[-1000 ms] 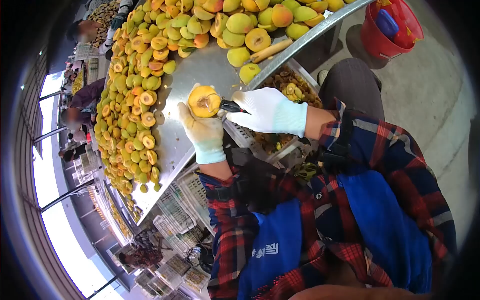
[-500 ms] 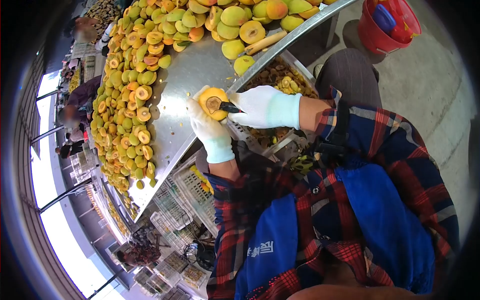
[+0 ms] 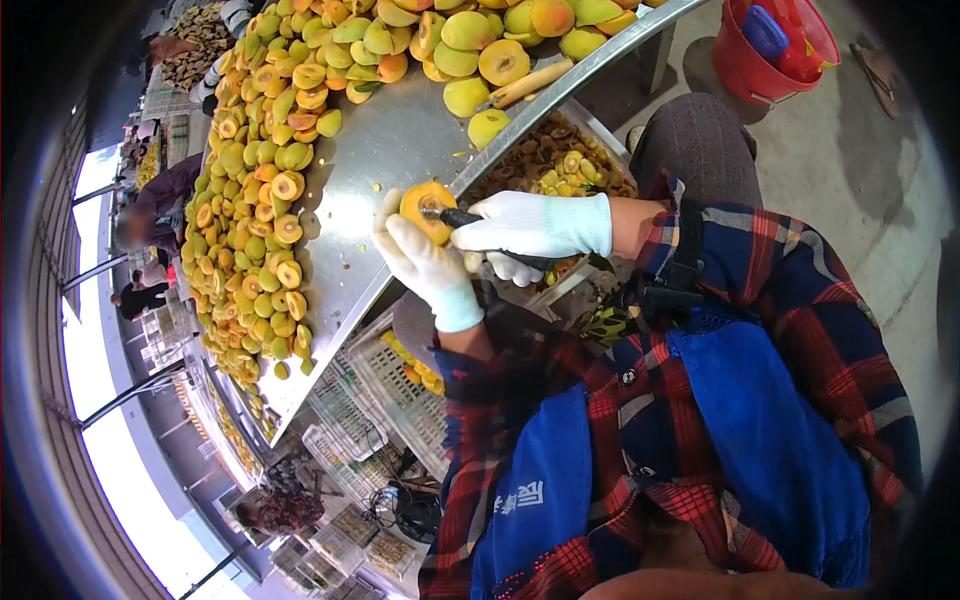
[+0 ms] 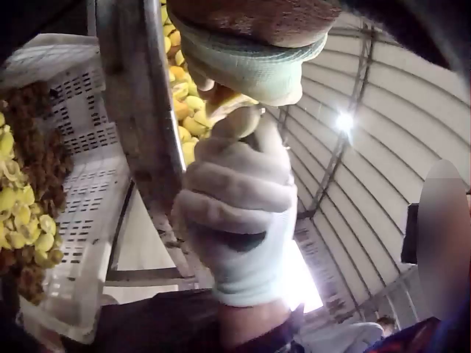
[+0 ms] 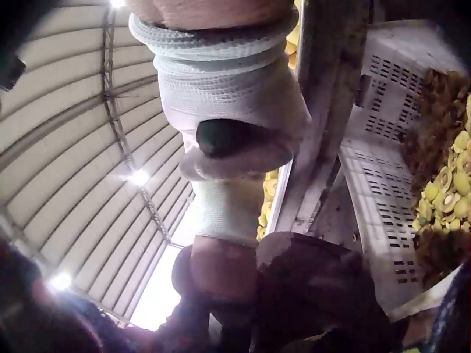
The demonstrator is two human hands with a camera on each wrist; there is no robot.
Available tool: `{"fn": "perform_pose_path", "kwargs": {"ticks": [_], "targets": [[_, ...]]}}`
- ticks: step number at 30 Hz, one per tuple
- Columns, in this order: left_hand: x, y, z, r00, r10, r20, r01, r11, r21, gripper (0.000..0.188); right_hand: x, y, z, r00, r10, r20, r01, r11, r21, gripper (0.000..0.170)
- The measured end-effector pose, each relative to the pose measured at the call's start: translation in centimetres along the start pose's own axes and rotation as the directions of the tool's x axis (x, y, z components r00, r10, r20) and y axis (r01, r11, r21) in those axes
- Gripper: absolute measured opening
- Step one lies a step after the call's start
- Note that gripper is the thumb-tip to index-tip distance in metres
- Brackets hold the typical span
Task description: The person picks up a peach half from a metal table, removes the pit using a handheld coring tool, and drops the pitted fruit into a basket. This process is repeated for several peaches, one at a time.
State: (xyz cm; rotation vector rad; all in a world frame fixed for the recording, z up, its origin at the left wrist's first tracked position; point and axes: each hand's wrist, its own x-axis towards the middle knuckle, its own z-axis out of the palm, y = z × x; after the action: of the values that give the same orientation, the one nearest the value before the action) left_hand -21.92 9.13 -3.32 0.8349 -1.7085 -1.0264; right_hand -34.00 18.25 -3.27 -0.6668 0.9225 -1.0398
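In the head view my left hand (image 3: pixel 425 262), in a white glove, holds a halved orange-yellow peach (image 3: pixel 424 192) with its cut face toward the right hand. My right hand (image 3: pixel 540 225), also gloved, grips a dark-handled pitting tool (image 3: pixel 458 217). Its metal tip sits in the hollow of the peach half. The handle's dark butt (image 5: pixel 221 138) pokes out of the right fist in the right wrist view. Seen from the left wrist, the right hand's curled fingers (image 4: pixel 235 184) face the left hand (image 4: pixel 243 66), and the peach is mostly hidden between them.
Halved peaches (image 3: pixel 265 200) are heaped across the steel table (image 3: pixel 375 150). A wooden-handled tool (image 3: pixel 530 84) lies by the table's edge. Below that edge, a white crate (image 5: pixel 379 198) holds brown pits and yellow pieces. On the floor stands a red bucket (image 3: pixel 735 65).
Both hands have shifted slightly right with the peach half, which has tilted. The tool has turned in the right hand, and its handle now shows under the palm. A foot has appeared at upper right.
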Motion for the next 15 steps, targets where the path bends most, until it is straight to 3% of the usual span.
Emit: {"fn": "perform_pose_path", "kwargs": {"ticks": [1, 3, 4, 6, 7, 9, 10, 11, 13, 14, 15], "targets": [[0.2, -0.1, -0.1, 0.997, 0.077, 0.003, -0.077, 0.988, 0.135, 0.047, 0.0, -0.2, 0.1, 0.999, 0.028, 0.042, -0.025, 0.997, -0.069, 0.033], [0.2, 0.0, 0.1, 0.997, -0.051, -0.050, 0.051, 0.999, -0.017, 0.048, -0.4, -0.9, -0.1, 0.995, 0.063, 0.079, -0.052, 0.989, -0.136, 0.033], [0.4, 0.0, -0.3, 0.997, -0.056, -0.050, 0.056, 0.998, -0.019, 0.048, -1.1, -2.0, -0.2, 0.996, 0.067, 0.067, -0.043, 0.951, -0.305, 0.034], [1.2, 0.2, -1.8, 0.955, -0.170, 0.244, 0.161, 0.985, 0.055, 0.051, -1.3, -2.6, -1.0, 0.991, 0.086, 0.103, -0.017, 0.841, -0.541, 0.037], [1.3, 0.5, -2.2, 0.954, -0.174, 0.246, 0.164, 0.985, 0.060, 0.051, -1.3, -2.4, -1.1, 0.991, 0.086, 0.105, -0.017, 0.844, -0.536, 0.037], [1.6, 1.1, -2.6, 0.839, -0.289, 0.462, 0.271, 0.957, 0.106, 0.052, -1.3, -1.8, -1.5, 0.955, 0.205, 0.214, -0.111, 0.918, -0.381, 0.039], [1.7, 0.6, -2.8, 0.830, -0.268, 0.489, 0.293, 0.956, 0.027, 0.054, -1.2, -1.1, -1.8, 0.910, 0.205, 0.360, -0.150, 0.973, -0.174, 0.039], [1.5, 0.1, -2.8, 0.831, -0.268, 0.487, 0.293, 0.956, 0.026, 0.054, -1.1, -0.4, -1.7, 0.910, 0.207, 0.360, -0.152, 0.973, -0.176, 0.039], [1.0, 0.2, -2.0, 0.921, -0.183, 0.344, 0.279, 0.926, -0.254, 0.057, -0.7, 0.6, -1.0, 0.862, 0.055, 0.503, -0.253, 0.908, 0.334, 0.038], [0.7, 0.2, -1.3, 0.956, -0.188, 0.224, 0.249, 0.925, -0.288, 0.059, -0.5, 0.9, -0.8, 0.851, 0.014, 0.525, -0.273, 0.866, 0.419, 0.036], [0.6, -0.1, -1.0, 0.958, -0.183, 0.219, 0.243, 0.926, -0.289, 0.059, -0.3, 1.1, -0.4, 0.849, 0.014, 0.529, -0.272, 0.869, 0.414, 0.036]]}}
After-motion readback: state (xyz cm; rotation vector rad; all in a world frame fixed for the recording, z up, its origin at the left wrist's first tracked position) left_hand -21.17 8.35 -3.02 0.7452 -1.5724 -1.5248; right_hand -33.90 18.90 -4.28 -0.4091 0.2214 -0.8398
